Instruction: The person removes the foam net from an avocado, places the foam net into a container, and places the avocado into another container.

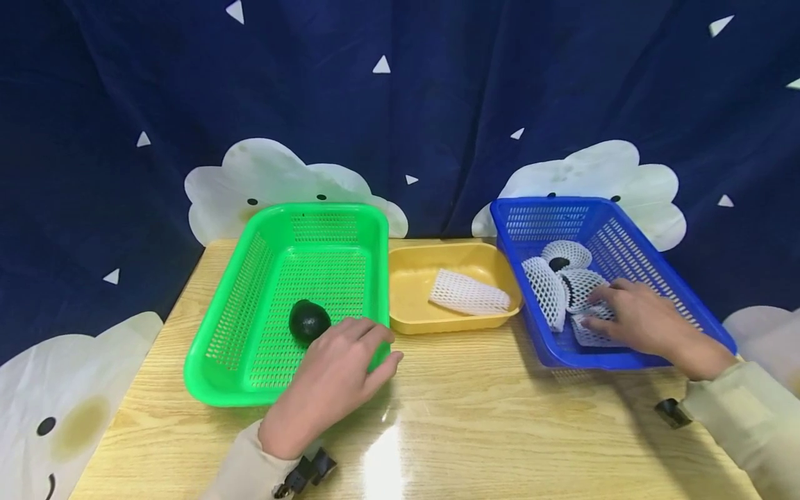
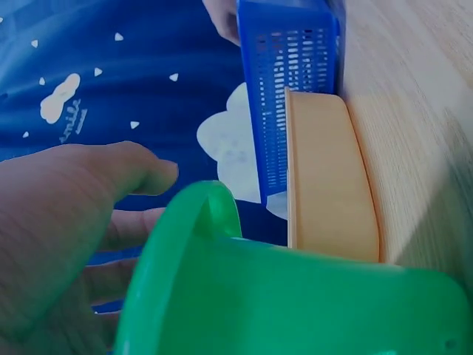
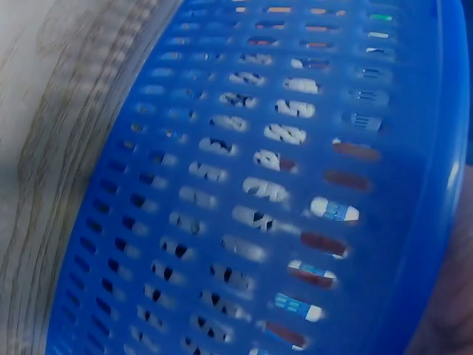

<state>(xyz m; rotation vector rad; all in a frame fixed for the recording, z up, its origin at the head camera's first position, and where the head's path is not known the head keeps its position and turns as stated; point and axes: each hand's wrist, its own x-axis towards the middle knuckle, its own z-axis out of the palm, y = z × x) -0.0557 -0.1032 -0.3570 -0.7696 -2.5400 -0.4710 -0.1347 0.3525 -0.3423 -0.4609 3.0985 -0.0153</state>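
My left hand (image 1: 342, 371) hovers over the near right corner of the green basket (image 1: 215, 347), fingers loosely extended and holding nothing. Beyond its fingers, a dark avocado (image 1: 309, 322) lies on the basket's floor. My right hand (image 1: 646, 321) reaches into the blue basket (image 1: 631, 357). Its thumb and fingers are spread at a white foam net sleeve (image 1: 582, 286) with something dark inside. Several more netted pieces crowd around, among them a netted dark fruit (image 1: 559, 264) at the back and a foam sleeve (image 1: 545, 292) along the left wall. In the right wrist view, the basket wall (image 3: 295, 185) covers the fingers.
Between the baskets stands a yellow tray (image 1: 409, 278) with a flattened white foam net (image 1: 469, 293) in it. All three containers rest on a light wooden table (image 1: 475, 410). Behind it hangs a dark blue curtain (image 1: 437, 111) printed with clouds and triangles.
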